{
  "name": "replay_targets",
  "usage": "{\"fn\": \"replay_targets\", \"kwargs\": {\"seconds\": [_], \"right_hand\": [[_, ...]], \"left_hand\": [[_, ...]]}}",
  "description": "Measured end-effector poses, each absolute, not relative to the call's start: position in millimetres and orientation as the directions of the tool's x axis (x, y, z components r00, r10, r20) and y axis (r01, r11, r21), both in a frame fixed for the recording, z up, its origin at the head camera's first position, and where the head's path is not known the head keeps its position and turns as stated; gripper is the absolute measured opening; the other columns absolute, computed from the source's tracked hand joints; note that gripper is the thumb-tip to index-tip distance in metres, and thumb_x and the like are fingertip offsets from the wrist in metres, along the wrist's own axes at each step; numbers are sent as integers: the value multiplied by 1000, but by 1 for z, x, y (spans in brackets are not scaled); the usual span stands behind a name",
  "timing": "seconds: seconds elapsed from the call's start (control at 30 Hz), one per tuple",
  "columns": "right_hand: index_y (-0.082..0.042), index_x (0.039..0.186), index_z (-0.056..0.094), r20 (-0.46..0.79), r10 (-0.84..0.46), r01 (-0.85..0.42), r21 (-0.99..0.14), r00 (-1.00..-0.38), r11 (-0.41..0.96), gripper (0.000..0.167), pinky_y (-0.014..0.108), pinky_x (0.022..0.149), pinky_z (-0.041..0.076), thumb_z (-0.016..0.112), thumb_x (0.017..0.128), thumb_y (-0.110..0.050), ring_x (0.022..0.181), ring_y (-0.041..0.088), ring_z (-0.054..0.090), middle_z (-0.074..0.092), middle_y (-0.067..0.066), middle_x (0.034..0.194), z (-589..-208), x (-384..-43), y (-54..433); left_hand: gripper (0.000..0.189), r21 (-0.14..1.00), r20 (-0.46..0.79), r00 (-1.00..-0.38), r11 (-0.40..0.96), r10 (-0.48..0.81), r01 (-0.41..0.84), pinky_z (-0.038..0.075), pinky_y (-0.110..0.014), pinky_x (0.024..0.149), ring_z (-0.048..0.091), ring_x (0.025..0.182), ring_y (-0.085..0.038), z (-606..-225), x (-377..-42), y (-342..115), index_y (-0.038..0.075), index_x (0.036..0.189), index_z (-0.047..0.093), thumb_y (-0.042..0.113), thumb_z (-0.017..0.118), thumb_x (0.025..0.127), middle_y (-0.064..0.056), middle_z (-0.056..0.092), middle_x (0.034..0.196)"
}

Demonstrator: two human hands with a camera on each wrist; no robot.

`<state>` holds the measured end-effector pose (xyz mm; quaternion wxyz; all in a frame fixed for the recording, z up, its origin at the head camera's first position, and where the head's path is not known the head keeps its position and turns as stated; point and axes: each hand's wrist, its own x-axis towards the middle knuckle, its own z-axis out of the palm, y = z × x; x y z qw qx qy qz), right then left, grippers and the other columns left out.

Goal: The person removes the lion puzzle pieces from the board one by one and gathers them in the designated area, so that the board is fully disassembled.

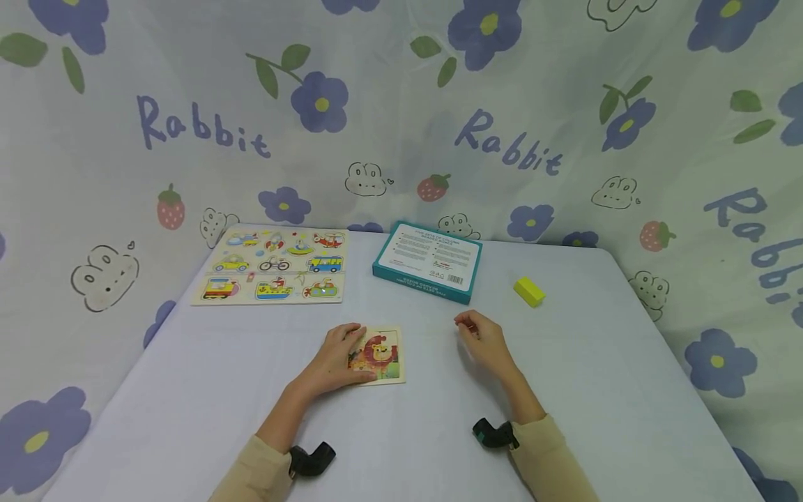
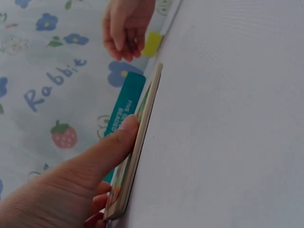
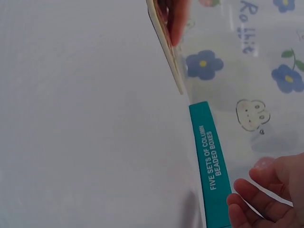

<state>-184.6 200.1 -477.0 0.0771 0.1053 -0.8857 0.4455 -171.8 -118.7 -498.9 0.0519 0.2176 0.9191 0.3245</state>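
Wooden puzzle (image 1: 383,353), squarish | left side is gripped between thumb and fingers by nearer left hand (image 1: 332,361) | right hand (image 1: 488,341), rightward, is held loosely curled, empty

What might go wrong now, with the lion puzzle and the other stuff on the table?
The left hand grips the lion puzzle by one side only, so it might tip, and any loose pieces could slide out.

The right hand is close to the box, so reaching forward might bump it.

The yellow block is small and stands just beyond that hand, so a careless swing might knock it.
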Motion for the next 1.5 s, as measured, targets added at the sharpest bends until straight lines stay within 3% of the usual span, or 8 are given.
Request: {"fn": "replay_targets", "kwargs": {"seconds": [0.3,0.57,0.7,1.2,1.5], "right_hand": [[-2,100,62,247,-205,-321,-733,-947,600,14,33,79,48,54,89,-3,90,16,58,64,6,97,-474,-183,184],[-2,102,62,269,-266,-377,-689,-926,618,16,31,77,48,57,87,-4,89,15,58,64,4,96,-469,-185,167],[-2,106,60,262,-324,-414,-662,-909,625,19,31,78,47,57,87,-4,90,16,57,63,7,98,-466,-189,155],[-1,110,58,177,-450,-434,-698,-876,570,22,30,79,47,56,88,-4,89,16,56,60,11,101,-467,-191,119],[-5,107,61,178,-502,-477,-672,-846,566,20,23,61,41,56,88,-9,71,11,47,55,-1,88,-478,-191,99]], "left_hand": [[89,611,74,-883,679,463,407,26,-49,100,25,128,-30,-501,-174,-123,0,138,37,52,69,73,-12,33,138],[68,638,117,-881,645,459,421,28,-49,100,30,127,-31,-500,-176,-128,-2,132,46,31,70,78,-12,39,136],[59,635,151,-883,641,444,431,30,-52,97,35,125,-33,-499,-176,-132,-2,128,51,29,68,81,-13,44,133],[40,731,155,-927,591,342,340,33,-45,98,42,123,-29,-502,-179,-134,6,127,51,9,59,89,-12,51,128],[34,679,239,-928,634,286,370,32,-49,97,39,121,-33,-505,-181,-136,5,119,58,7,63,85,-16,45,128]]}}
